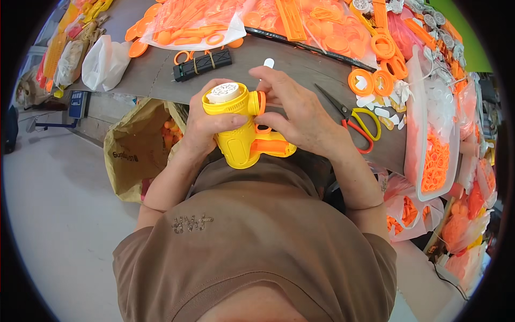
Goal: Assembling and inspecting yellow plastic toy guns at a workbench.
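My left hand (203,124) is wrapped round a yellow plastic toy gun body (240,140), its thumb across the front. A white slotted round insert (223,92) sits in the toy's upper end, and an orange trigger part shows near its handle. On the right side of the toy, an orange ring (261,103) rests against a short round port. My right hand (306,115) has its thumb and bent fingers closed about that ring; the fingertips are partly hidden. A small white rounded tab (269,63) shows just beyond the right index finger; whether it is held or lies on the table cannot be told.
Scissors (348,119) with red and yellow handles lie right of my right hand. A black banded block (202,65) lies ahead. Bags of orange parts (196,21) cover the table's far side. A translucent bin (433,161) stands right; a paper sack (137,145) stands left.
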Available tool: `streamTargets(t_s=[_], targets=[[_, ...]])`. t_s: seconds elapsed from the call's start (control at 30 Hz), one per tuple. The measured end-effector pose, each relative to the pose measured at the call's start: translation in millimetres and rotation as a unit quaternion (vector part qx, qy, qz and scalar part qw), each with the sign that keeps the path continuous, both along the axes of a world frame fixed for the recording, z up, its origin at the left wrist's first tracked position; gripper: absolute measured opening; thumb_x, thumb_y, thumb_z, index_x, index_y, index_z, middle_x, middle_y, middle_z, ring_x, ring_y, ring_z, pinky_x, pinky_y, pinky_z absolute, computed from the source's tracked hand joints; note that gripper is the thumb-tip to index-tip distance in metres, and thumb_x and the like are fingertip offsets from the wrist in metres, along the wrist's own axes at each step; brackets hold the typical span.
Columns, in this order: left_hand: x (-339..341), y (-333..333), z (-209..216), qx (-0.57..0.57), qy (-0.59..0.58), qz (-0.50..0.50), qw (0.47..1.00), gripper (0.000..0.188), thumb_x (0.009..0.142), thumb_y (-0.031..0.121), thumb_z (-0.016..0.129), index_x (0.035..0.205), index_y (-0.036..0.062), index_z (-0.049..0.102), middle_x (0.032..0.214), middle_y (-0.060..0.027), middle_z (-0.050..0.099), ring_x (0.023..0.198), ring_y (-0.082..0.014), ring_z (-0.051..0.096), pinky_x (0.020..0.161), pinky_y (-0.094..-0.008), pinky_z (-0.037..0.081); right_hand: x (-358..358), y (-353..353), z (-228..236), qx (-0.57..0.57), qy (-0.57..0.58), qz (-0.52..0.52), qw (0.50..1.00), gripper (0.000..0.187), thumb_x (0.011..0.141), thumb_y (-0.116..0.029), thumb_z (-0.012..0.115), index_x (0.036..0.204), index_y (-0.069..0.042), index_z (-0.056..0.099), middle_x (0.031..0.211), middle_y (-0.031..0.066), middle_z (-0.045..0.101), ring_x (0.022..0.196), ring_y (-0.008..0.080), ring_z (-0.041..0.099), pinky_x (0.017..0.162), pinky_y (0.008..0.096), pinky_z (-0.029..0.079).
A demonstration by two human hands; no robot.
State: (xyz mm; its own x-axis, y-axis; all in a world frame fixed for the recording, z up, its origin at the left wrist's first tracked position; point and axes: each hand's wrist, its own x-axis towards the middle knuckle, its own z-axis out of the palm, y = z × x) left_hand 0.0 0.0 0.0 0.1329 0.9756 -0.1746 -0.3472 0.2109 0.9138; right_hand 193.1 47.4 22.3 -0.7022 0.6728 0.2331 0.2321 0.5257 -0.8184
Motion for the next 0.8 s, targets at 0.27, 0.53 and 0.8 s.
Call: streamTargets(t_s=[0.27,0.53,0.8], targets=[[6.9,-12.7,7.4,0.111,0.194,0.026,0.974,0.062,0.056,0.019,0.081,0.106,-0.0024,0.05,0.094,-0.0059,0.061,0.085,-0.0102,0.057,0.078,-0.0259,0.046,7.0,-12.7,-6.8,0.062,0.08,-0.026,0.995,0.048,0.073,0.003,0.067,0.116,0.001,0.045,0.099,0.0131,0.056,0.09,0.0259,0.063,0.082,0.0332,0.054],[2.5,-21.1,8.7,0.101,0.136,-0.04,0.985,0.067,0.053,0.022,0.082,0.107,-0.0016,0.05,0.093,-0.0045,0.06,0.086,-0.0098,0.056,0.079,-0.0248,0.045,17.6,-23.3,-16.0,0.159,0.038,0.051,0.985,0.035,0.07,-0.007,0.072,0.091,0.001,0.046,0.086,0.0146,0.052,0.073,0.0291,0.057,0.061,0.0359,0.047],[-0.5,-17.7,17.6,0.023,0.111,-0.12,0.986,0.078,0.045,0.028,0.077,0.11,-0.0048,0.047,0.096,-0.0087,0.057,0.088,-0.0159,0.058,0.079,-0.0269,0.046,14.3,-26.7,-3.9,0.105,0.05,0.098,0.988,0.032,0.071,-0.009,0.071,0.078,-0.002,0.041,0.074,0.0116,0.043,0.065,0.0298,0.05,0.056,0.0375,0.042]])
